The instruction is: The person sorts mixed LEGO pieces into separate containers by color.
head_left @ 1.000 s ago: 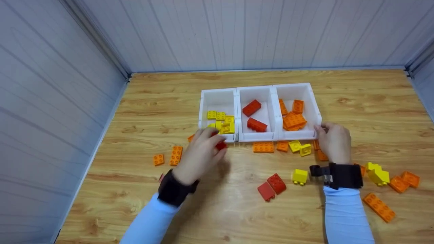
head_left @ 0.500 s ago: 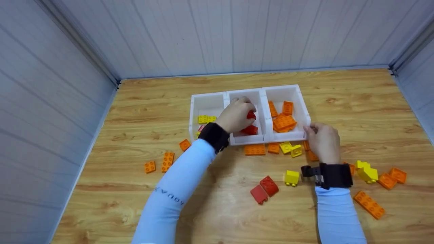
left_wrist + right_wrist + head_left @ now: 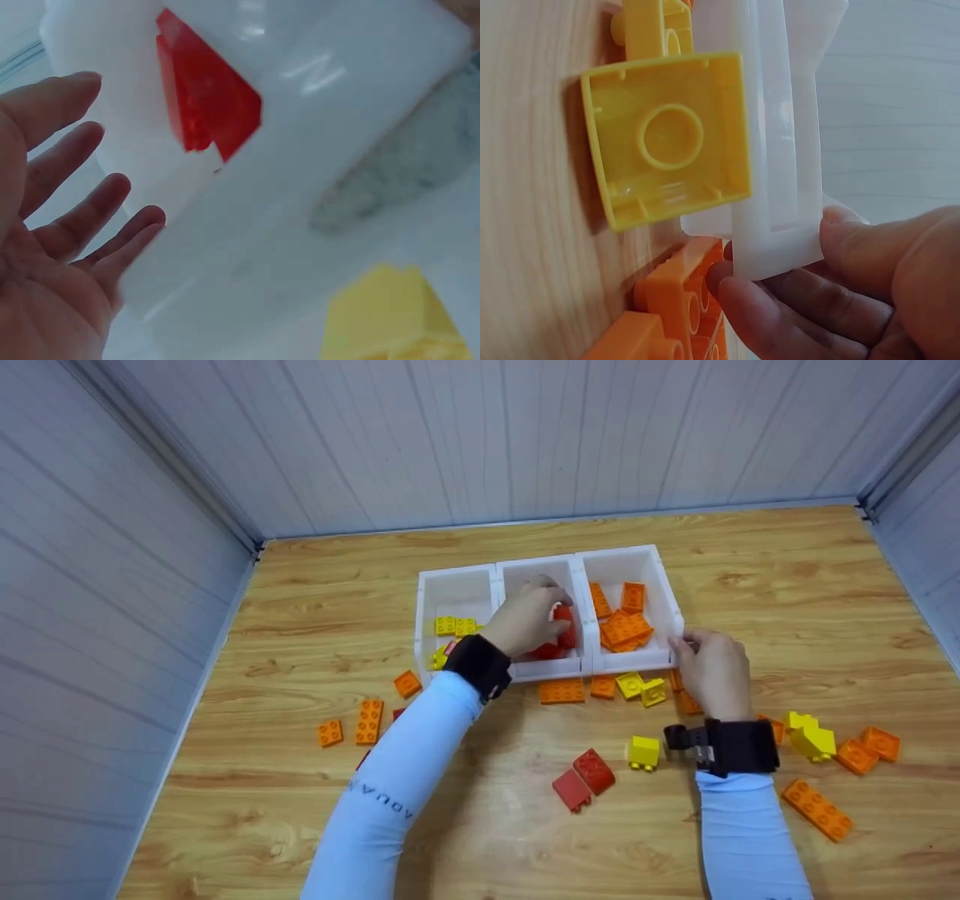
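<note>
Over the middle white bin (image 3: 538, 564) is my left hand (image 3: 529, 619), above red toy building bricks (image 3: 567, 628). In the left wrist view its fingers (image 3: 79, 217) are spread, apart from the red bricks (image 3: 217, 94) in the bin. My right hand (image 3: 716, 671) pinches the front right corner of the right-hand white bin (image 3: 630, 662). The right wrist view has the thumb (image 3: 847, 232) on one side of that wall (image 3: 780, 251) and fingers on the other. Orange bricks (image 3: 627, 628) lie in this bin, yellow ones (image 3: 455, 626) in the left bin.
Loose orange bricks (image 3: 561, 691) and yellow bricks (image 3: 652, 691) lie along the bins' front. Two red bricks (image 3: 594, 771) and a yellow brick (image 3: 643, 753) lie nearer. Several orange bricks (image 3: 817, 810) lie right, others (image 3: 368, 721) left. A panelled wall (image 3: 465, 442) stands behind.
My left hand has gone from the left bin's front edge to the middle bin, carrying red, and let go there. The right hand has kept its grip on the bin corner.
</note>
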`<action>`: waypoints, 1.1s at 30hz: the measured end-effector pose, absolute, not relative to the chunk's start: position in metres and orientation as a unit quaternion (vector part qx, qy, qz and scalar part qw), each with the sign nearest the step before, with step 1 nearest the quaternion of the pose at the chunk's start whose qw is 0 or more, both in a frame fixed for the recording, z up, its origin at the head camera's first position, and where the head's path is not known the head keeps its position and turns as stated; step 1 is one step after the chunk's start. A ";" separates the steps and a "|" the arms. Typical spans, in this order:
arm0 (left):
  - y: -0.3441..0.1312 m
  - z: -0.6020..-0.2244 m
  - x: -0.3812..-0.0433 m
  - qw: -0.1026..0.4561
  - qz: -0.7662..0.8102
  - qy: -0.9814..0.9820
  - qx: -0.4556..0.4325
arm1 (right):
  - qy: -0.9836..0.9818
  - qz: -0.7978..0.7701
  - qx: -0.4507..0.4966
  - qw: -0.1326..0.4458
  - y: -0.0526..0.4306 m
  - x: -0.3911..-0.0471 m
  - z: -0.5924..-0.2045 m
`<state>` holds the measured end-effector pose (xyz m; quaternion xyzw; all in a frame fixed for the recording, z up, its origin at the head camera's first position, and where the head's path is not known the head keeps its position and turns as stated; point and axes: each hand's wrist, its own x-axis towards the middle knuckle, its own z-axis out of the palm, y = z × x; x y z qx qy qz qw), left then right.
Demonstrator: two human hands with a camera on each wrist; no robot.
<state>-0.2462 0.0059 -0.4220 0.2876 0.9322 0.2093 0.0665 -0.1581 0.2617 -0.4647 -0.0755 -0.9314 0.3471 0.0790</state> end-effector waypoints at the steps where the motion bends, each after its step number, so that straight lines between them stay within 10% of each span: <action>1: 0.001 -0.420 -0.242 0.056 0.217 0.930 0.291 | -0.932 0.347 -0.074 0.081 0.261 -0.158 -0.464; 18: -0.114 -0.427 -0.141 -0.060 0.267 0.915 0.296 | -0.932 0.347 -0.061 0.084 0.258 -0.158 -0.462; 33: -0.194 -0.470 -0.051 -0.009 0.298 0.952 0.076 | -0.933 0.348 -0.077 0.057 0.261 -0.157 -0.463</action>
